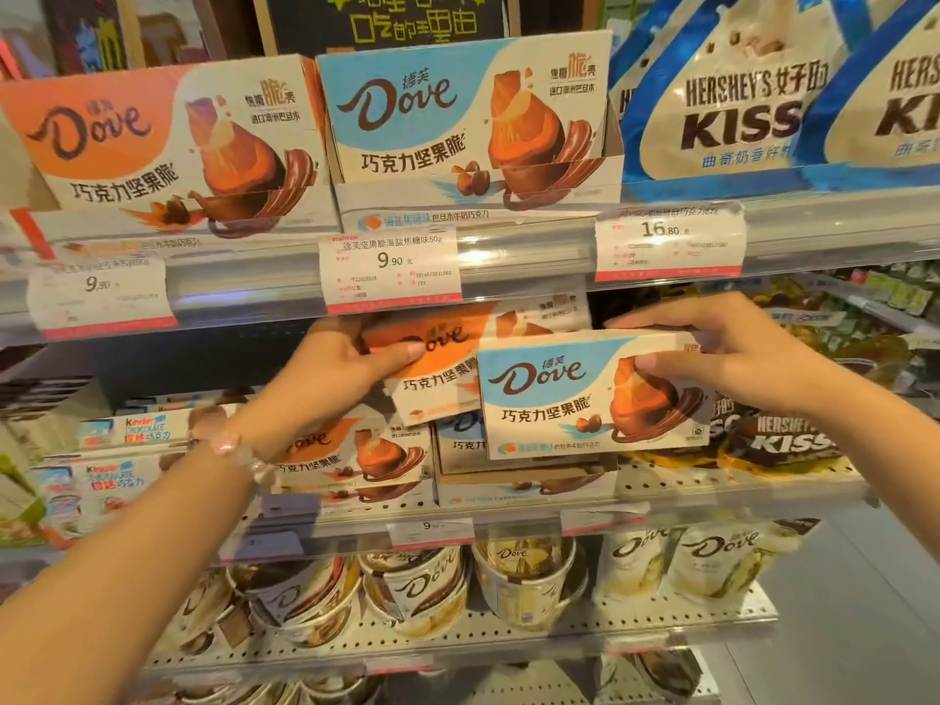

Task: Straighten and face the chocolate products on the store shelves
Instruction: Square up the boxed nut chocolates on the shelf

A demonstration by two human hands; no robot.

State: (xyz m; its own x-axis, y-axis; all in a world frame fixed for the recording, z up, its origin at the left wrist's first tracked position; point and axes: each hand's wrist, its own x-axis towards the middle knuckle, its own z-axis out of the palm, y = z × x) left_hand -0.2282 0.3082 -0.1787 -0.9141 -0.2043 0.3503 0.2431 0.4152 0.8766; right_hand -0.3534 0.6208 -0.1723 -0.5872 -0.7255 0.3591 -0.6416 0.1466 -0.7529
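My left hand [341, 363] grips an orange Dove box [437, 368], tilted, just under the upper shelf rail. My right hand [712, 348] holds a blue Dove box [559, 399] by its top right corner, in front of the middle shelf. The blue box overlaps the orange one's right side. Behind them on the middle shelf stand another orange Dove box [351, 455] and a blue Dove display carton [524, 475], mostly hidden. On the top shelf stand a large orange Dove carton [152, 150] and a blue Dove carton [458, 124].
Hershey's Kisses bags [737, 104] fill the top shelf's right; dark Kisses bags [783, 440] lie at the middle shelf's right. Kinder boxes [117, 450] stand at the left. Dove tubs [422, 582] and pouches [712, 557] fill the lower shelf. Price tags [391, 267] hang on the rail.
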